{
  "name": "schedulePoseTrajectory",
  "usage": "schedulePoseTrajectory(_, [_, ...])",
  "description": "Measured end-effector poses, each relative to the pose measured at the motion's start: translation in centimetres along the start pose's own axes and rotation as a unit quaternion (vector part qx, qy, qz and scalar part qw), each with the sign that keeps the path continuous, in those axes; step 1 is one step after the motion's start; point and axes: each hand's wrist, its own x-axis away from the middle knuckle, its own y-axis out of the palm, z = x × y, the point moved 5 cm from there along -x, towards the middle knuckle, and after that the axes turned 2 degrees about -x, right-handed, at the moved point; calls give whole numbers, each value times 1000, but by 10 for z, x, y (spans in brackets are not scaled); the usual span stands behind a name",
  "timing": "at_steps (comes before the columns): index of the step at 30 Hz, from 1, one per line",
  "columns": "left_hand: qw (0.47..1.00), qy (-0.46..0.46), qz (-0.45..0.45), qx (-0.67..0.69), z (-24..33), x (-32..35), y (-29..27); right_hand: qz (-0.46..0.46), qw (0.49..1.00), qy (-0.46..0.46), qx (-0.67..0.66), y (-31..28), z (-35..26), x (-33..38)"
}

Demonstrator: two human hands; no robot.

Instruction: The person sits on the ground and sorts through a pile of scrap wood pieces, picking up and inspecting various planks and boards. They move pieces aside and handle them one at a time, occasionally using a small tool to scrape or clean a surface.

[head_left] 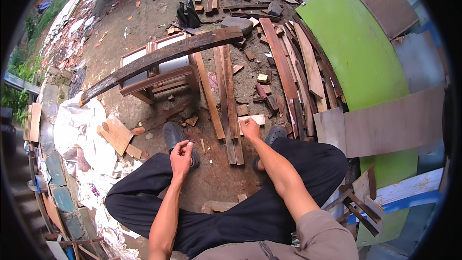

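Note:
My left hand (pixel 180 158) is above my left shoe, its fingers curled and the thumb pressed near them. If anything is pinched there, it is too small to make out. My right hand (pixel 250 129) is beside my right shoe with curled fingers. Its fingertips overlap a short pale piece of wood (pixel 257 119); whether they grip it I cannot tell. Between my feet lie long narrow brown wooden strips (pixel 231 101), side by side and pointing away from me. A thinner strip (pixel 208 96) lies to their left.
A long dark beam (pixel 163 60) rests slanted across a wooden frame with white panels (pixel 156 84). To the right are stacked planks (pixel 284 62) beside a green sheet (pixel 351 43). White sacking (pixel 79 130) covers the left side. A black bag (pixel 188 14) and a stone (pixel 237 24) lie farther off.

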Motion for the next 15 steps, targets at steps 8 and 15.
schedulePoseTrajectory(8, [958,230,113,-128,137,-152,9,60,995,-63,-39,-72,-32,-74])
schedulePoseTrajectory(15, [861,306,98,-393,196,-324,13,48,970,-237,10,-63,-170,-192])
